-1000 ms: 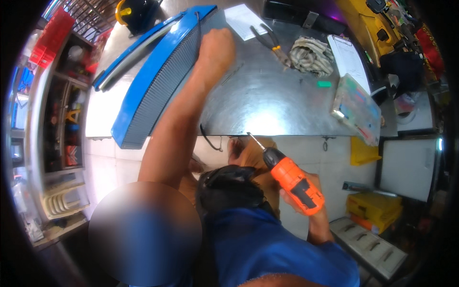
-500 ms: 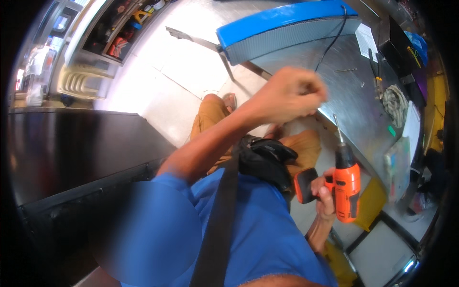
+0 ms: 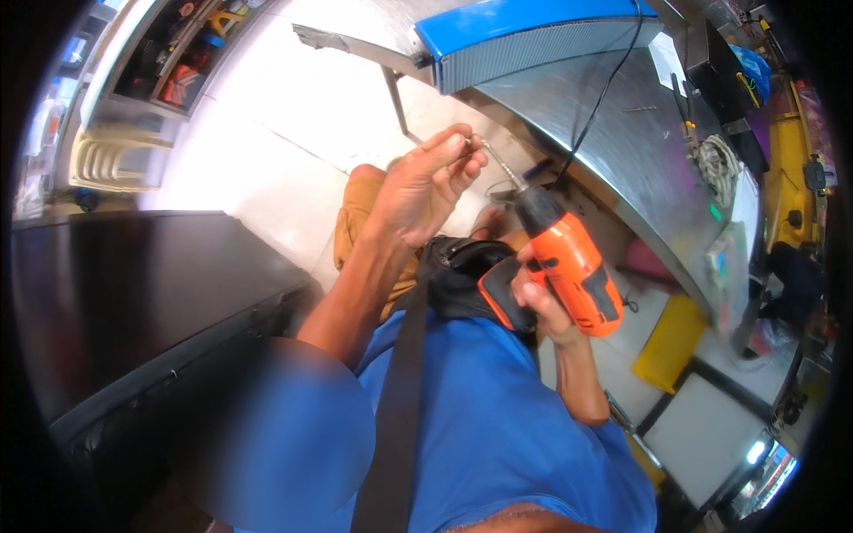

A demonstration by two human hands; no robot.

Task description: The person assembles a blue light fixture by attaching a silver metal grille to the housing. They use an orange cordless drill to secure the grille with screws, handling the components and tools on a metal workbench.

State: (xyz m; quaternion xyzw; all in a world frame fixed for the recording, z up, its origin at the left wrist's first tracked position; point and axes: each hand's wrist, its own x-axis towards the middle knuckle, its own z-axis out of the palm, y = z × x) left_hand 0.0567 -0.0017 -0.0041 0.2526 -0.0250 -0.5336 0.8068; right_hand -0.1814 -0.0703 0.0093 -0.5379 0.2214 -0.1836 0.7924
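My right hand (image 3: 540, 298) is wrapped round the handle of an orange and black cordless drill (image 3: 577, 271), held in front of my waist. A long metal bit (image 3: 506, 171) runs from its black chuck, slanting up toward my left hand. My left hand (image 3: 431, 182) is raised at the bit's tip, thumb and fingers pinched together. Something small and shiny shows between the fingertips; it is too small to name, and I cannot tell whether it touches the bit.
A metal worktable (image 3: 604, 115) stands ahead to the right. On it are a long blue unit with a grey finned side (image 3: 533, 53), a black cable (image 3: 597, 115) and a bundle of pale cord (image 3: 715, 162). A dark cabinet (image 3: 151, 293) is on my left, a cream plastic chair (image 3: 115, 160) beyond it.
The drill has swung left and upward, its bit now tilted toward my left hand. My left hand has come back from the table's edge to the bit's tip.
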